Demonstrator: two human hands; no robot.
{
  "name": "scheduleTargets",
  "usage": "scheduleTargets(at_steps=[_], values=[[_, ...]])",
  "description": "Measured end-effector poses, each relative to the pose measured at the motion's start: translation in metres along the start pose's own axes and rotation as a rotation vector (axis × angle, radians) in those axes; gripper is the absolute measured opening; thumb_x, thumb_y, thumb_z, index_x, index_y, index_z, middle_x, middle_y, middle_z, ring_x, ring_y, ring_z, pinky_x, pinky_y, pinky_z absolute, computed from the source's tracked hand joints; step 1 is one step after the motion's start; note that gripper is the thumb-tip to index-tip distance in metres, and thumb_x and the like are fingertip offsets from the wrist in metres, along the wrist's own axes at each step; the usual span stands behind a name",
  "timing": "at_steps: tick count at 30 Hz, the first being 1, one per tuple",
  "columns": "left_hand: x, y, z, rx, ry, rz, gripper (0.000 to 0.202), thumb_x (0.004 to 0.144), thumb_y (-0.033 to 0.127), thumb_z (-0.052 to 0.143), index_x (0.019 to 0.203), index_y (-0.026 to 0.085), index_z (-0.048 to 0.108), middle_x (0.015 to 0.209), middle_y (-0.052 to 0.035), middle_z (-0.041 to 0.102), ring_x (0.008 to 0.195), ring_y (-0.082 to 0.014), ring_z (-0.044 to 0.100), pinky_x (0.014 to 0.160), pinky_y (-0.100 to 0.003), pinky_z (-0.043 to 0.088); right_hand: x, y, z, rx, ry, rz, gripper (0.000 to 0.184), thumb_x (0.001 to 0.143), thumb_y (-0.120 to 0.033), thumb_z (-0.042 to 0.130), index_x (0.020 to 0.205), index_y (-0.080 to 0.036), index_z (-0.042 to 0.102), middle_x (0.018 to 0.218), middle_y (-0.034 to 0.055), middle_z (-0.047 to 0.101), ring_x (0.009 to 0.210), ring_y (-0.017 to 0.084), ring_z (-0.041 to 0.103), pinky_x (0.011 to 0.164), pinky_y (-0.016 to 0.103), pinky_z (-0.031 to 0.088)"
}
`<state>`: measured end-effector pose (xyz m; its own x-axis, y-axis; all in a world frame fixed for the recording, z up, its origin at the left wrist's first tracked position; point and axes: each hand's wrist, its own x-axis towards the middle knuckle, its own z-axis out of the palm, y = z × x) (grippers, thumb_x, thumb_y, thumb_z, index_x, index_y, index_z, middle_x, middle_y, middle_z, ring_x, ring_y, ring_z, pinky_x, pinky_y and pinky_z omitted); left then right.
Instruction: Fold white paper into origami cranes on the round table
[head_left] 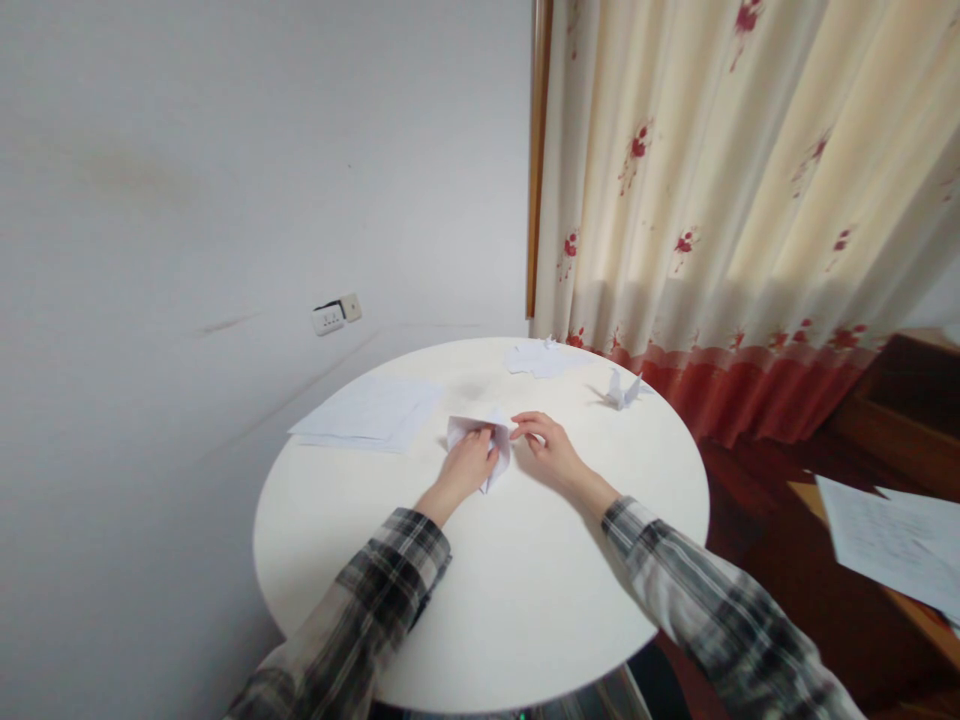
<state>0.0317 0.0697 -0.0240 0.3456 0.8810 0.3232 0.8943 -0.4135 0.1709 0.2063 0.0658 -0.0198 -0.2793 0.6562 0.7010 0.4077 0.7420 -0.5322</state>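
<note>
Folding seems underway.
Left hand (471, 462) reaches inside folded paper (501, 464), grip unclear; right hand (551, 445) empty, fingers parted; steadying pinch seems needed.

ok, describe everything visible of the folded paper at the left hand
The folded paper is plain white and looks thin, with angled flaps standing partly open and a lower end narrowing to a point toward the wearer. It is at or just above the round white table. The left hand covers its middle, fingers among the flaps. The right hand is at its right edge; contact is unclear.
</note>
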Motion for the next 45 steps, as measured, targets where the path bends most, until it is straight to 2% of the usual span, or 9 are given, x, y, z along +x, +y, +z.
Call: scheduleTargets(at_steps=[6, 11, 17, 21, 28, 35, 45], values=[[0.0, 0.001, -0.001, -0.014, -0.011, -0.017, 0.029, 0.082, 0.021, 0.041, 0.108, 0.011, 0.048, 0.099, -0.014, 0.061, 0.095, -0.0221, 0.057, 0.081, -0.031, 0.042, -0.001, 0.002, 0.002, 0.037, -0.036, -0.001, 0.038, 0.07, 0.001, 0.041, 0.081, -0.023, 0.068, 0.107, 0.004, 0.058, 0.098, 0.014, 0.053, 0.089, 0.031, 0.041], [-0.001, 0.0, -0.001, -0.043, -0.024, -0.021, 0.028, 0.082, 0.021, 0.042, 0.106, 0.01, 0.05, 0.101, -0.0139, 0.061, 0.096, -0.0223, 0.057, 0.083, -0.031, 0.041, -0.003, 0.006, 0.004, -0.024, -0.062, 0.015, 0.033, 0.071, -0.002, 0.047, 0.083, -0.025, 0.068, 0.106, 0.0038, 0.059, 0.096, 0.014, 0.054, 0.088, 0.032, 0.042], [-0.001, -0.002, 0.002, -0.149, -0.016, 0.049, 0.023, 0.083, 0.019, 0.039, 0.099, 0.015, 0.055, 0.102, -0.0092, 0.062, 0.098, -0.0211, 0.056, 0.088, -0.033, 0.04, -0.002, 0.01, 0.0, -0.164, 0.023, 0.116, 0.028, 0.07, -0.002, 0.05, 0.077, -0.022, 0.067, 0.1, 0.005, 0.061, 0.095, 0.018, 0.055, 0.086, 0.035, 0.043], [-0.002, -0.001, 0.003, -0.19, -0.03, 0.093, 0.023, 0.083, 0.024, 0.041, 0.101, 0.017, 0.054, 0.107, -0.0076, 0.06, 0.101, -0.0197, 0.054, 0.09, -0.032, 0.039, -0.002, 0.009, -0.001, -0.222, 0.068, 0.16, 0.028, 0.069, -0.001, 0.05, 0.074, -0.022, 0.067, 0.098, 0.005, 0.062, 0.092, 0.018, 0.056, 0.085, 0.036, 0.044], [-0.003, -0.002, 0.004, -0.163, -0.027, 0.126, 0.033, 0.08, 0.036, 0.049, 0.104, 0.014, 0.053, 0.107, -0.0092, 0.06, 0.101, -0.0224, 0.054, 0.09, -0.033, 0.038, -0.002, 0.005, -0.002, -0.25, 0.015, 0.137, 0.028, 0.069, 0.0, 0.051, 0.074, -0.022, 0.068, 0.101, 0.004, 0.063, 0.093, 0.018, 0.056, 0.084, 0.036, 0.045], [-0.003, -0.001, 0.002, -0.18, -0.089, 0.099, 0.045, 0.071, 0.044, 0.058, 0.105, 0.015, 0.052, 0.114, -0.0106, 0.056, 0.105, -0.0254, 0.051, 0.091, -0.036, 0.037, -0.004, 0.013, 0.0, -0.221, -0.008, 0.095, 0.025, 0.071, -0.004, 0.054, 0.072, -0.024, 0.069, 0.102, 0.0043, 0.063, 0.094, 0.018, 0.056, 0.084, 0.037, 0.045], [-0.005, 0.0, 0.0, -0.275, -0.113, 0.139, 0.051, 0.066, 0.045, 0.062, 0.106, 0.016, 0.051, 0.113, -0.0105, 0.055, 0.106, -0.0251, 0.05, 0.09, -0.036, 0.038, -0.005, 0.015, 0.003, -0.182, -0.094, 0.053, 0.03, 0.067, 0.0, 0.054, 0.073, -0.026, 0.069, 0.105, 0.0021, 0.061, 0.098, 0.017, 0.055, 0.086, 0.035, 0.045]])
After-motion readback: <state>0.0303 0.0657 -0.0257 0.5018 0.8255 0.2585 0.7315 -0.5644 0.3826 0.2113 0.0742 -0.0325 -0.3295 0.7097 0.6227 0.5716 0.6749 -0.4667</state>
